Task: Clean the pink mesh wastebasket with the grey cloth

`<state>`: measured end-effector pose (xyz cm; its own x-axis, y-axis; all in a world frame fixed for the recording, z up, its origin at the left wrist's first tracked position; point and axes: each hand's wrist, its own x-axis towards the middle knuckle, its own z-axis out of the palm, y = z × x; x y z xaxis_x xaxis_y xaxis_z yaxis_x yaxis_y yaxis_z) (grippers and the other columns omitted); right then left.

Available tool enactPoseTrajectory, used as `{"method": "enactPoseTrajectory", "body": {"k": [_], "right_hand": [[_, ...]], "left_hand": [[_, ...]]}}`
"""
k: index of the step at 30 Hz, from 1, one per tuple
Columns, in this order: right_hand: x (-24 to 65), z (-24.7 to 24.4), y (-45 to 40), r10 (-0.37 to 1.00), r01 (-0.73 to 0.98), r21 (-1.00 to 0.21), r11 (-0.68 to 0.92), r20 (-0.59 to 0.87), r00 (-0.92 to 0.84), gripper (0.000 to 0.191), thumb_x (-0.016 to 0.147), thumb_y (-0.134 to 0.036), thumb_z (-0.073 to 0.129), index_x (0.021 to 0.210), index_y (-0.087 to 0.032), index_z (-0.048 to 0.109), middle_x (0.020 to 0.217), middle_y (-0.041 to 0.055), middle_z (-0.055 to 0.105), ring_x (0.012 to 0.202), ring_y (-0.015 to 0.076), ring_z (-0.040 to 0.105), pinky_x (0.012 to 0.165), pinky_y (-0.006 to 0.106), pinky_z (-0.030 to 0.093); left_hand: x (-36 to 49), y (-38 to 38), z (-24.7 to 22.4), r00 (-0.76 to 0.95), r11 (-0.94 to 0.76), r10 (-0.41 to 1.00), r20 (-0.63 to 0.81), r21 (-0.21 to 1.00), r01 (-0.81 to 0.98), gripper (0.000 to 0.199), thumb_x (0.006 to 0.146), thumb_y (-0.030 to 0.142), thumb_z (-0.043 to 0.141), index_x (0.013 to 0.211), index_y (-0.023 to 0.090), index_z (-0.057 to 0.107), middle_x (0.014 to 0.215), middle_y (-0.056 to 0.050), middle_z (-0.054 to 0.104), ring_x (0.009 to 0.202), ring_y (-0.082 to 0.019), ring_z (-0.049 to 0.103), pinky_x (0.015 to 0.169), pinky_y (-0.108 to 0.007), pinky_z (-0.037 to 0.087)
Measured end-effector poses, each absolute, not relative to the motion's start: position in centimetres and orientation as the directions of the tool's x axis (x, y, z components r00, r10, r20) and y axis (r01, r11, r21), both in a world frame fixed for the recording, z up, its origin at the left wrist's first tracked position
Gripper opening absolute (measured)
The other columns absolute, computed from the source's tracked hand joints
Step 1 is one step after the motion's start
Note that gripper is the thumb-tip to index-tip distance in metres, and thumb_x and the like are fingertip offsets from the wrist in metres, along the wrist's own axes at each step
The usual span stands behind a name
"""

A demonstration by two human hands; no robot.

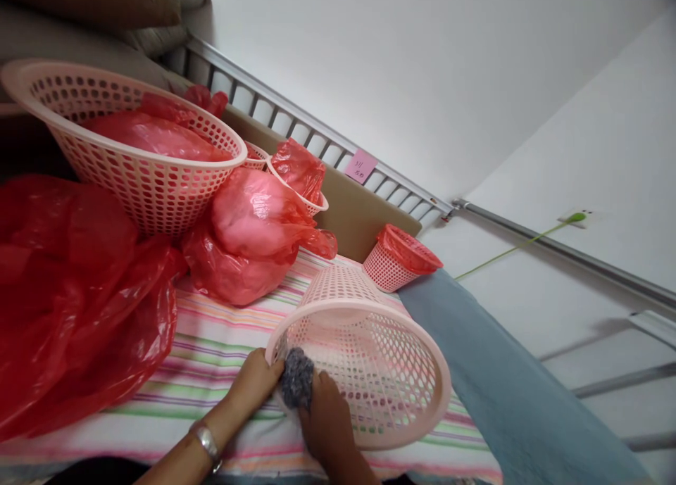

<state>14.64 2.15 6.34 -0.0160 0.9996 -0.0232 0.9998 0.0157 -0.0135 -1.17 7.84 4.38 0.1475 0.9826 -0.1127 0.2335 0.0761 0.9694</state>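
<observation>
A pale pink perforated basket (pixel 364 312) lies on its side on a striped cloth (pixel 211 358), its wide mouth facing me. My left hand (pixel 257 379), below a silver bracelet on the wrist, grips the left side of the basket's rim. Inside the mouth, near that same side, my right hand (pixel 327 414) is closed on a grey fuzzy cloth (pixel 298 378), which touches the inner wall. The fingertips of my right hand are partly hidden by the cloth.
Left of the basket are red plastic bags (pixel 253 231) and a large pink basket (pixel 153 189) holding red plastic. A small red-lined basket (pixel 396 260) stands behind. A metal railing (pixel 296 115) with a pink note (pixel 361 165) runs along the white wall.
</observation>
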Motion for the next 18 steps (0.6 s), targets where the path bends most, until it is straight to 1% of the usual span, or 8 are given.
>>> {"method": "enactPoseTrajectory", "body": {"k": [2, 5, 7, 9, 14, 18], "right_hand": [[14.8, 6.7, 4.3, 1.000, 1.000, 0.024, -0.015, -0.018, 0.015, 0.045, 0.071, -0.017, 0.049, 0.117, -0.017, 0.053, 0.105, 0.0121, 0.060, 0.100, 0.0256, 0.055, 0.081, 0.032, 0.041], [15.3, 7.0, 8.0, 0.997, 0.993, 0.084, -0.081, 0.007, 0.080, 0.044, 0.074, -0.017, 0.046, 0.118, -0.018, 0.050, 0.099, 0.0100, 0.060, 0.094, 0.0227, 0.057, 0.073, 0.029, 0.041], [15.9, 7.1, 10.7, 0.991, 0.984, 0.125, -0.131, 0.031, 0.128, 0.041, 0.079, -0.019, 0.044, 0.120, -0.020, 0.049, 0.098, 0.0096, 0.060, 0.091, 0.0212, 0.058, 0.071, 0.028, 0.041], [16.8, 7.2, 13.4, 0.985, 0.973, 0.150, -0.174, 0.047, 0.169, 0.038, 0.083, -0.023, 0.041, 0.121, -0.020, 0.048, 0.099, 0.0107, 0.060, 0.090, 0.0216, 0.059, 0.071, 0.029, 0.040], [18.8, 6.8, 18.2, 0.969, 0.956, 0.159, -0.247, 0.051, 0.241, 0.035, 0.082, -0.023, 0.042, 0.116, -0.015, 0.051, 0.104, 0.0158, 0.058, 0.100, 0.0266, 0.056, 0.073, 0.033, 0.041], [19.3, 6.6, 19.2, 0.969, 0.959, 0.145, -0.244, 0.010, 0.245, 0.038, 0.081, -0.023, 0.044, 0.118, -0.018, 0.049, 0.103, 0.0131, 0.061, 0.097, 0.0253, 0.058, 0.071, 0.031, 0.041]], "left_hand": [[-1.2, 7.9, 4.4, 0.138, 0.085, 0.983, -0.121, 0.967, 0.239, 0.027, 0.076, 0.023, 0.047, 0.080, 0.008, 0.068, 0.078, -0.013, 0.073, 0.076, -0.024, 0.067, 0.065, -0.028, 0.048], [-1.2, 8.0, 4.5, 0.119, 0.093, 0.985, -0.125, 0.965, 0.244, 0.026, 0.074, 0.022, 0.048, 0.081, 0.007, 0.068, 0.080, -0.013, 0.073, 0.074, -0.023, 0.067, 0.063, -0.027, 0.047], [-1.2, 8.1, 4.7, 0.117, 0.094, 0.985, -0.127, 0.964, 0.250, 0.027, 0.073, 0.021, 0.047, 0.078, 0.005, 0.068, 0.076, -0.015, 0.072, 0.070, -0.023, 0.066, 0.059, -0.027, 0.046], [-1.5, 8.4, 5.1, 0.128, 0.077, 0.985, -0.112, 0.965, 0.252, 0.028, 0.074, 0.023, 0.045, 0.071, 0.006, 0.067, 0.070, -0.015, 0.070, 0.065, -0.023, 0.065, 0.054, -0.027, 0.044], [-2.6, 9.3, 5.9, 0.157, 0.016, 0.986, -0.055, 0.971, 0.239, 0.029, 0.075, 0.024, 0.043, 0.067, 0.009, 0.066, 0.065, -0.010, 0.069, 0.063, -0.021, 0.064, 0.053, -0.025, 0.042], [-3.0, 9.9, 6.1, 0.169, 0.004, 0.984, -0.048, 0.969, 0.249, 0.029, 0.075, 0.026, 0.044, 0.069, 0.010, 0.067, 0.066, -0.009, 0.070, 0.064, -0.023, 0.065, 0.055, -0.026, 0.043]]}}
